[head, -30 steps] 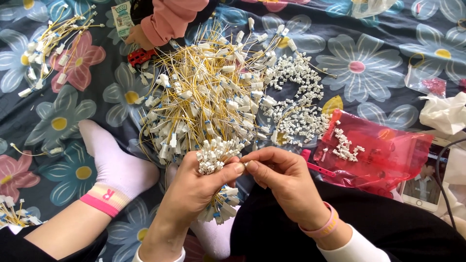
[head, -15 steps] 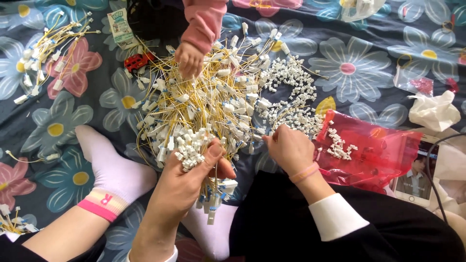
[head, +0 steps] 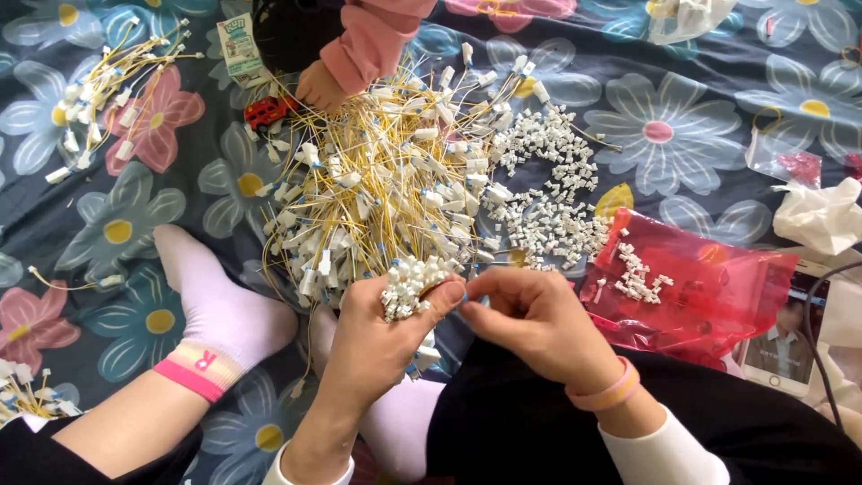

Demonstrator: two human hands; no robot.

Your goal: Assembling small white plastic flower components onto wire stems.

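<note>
Nearest the camera, the left hand (head: pixel 382 328) is cupped, its fingers curled around a cluster of small white connectors (head: pixel 406 286) that pokes up from the fist, thumb laid over the top. The connectors are tiny blocky plastic pieces, bunched tightly, and some hang below the hand on short leads. The right hand (head: pixel 537 319) sits just beside it on the right, fingers drawn together, the fingertips meeting the left thumb at the edge of the cluster; whether they pinch a single piece cannot be told. A pink band (head: pixel 611 392) circles the right wrist.

To the left, a foot in a white sock (head: pixel 215 310) rests on the flowered blanket (head: pixel 108 233), close to the left forearm. To the right, touching distance from the right hand, lies a red plastic bag (head: pixel 709 283) with a few white pieces on it.

Just beyond the hands spreads a dense heap of yellow wires with white ends (head: pixel 377 189), crowding the fingers. Right of it lies a scatter of loose white connectors (head: pixel 548 207). Bare blanket shows far right and at mid left.

At the far edge another person's hand (head: pixel 319 88) in a pink sleeve touches the heap. A smaller wire bundle (head: pixel 99 99) lies far left.
</note>
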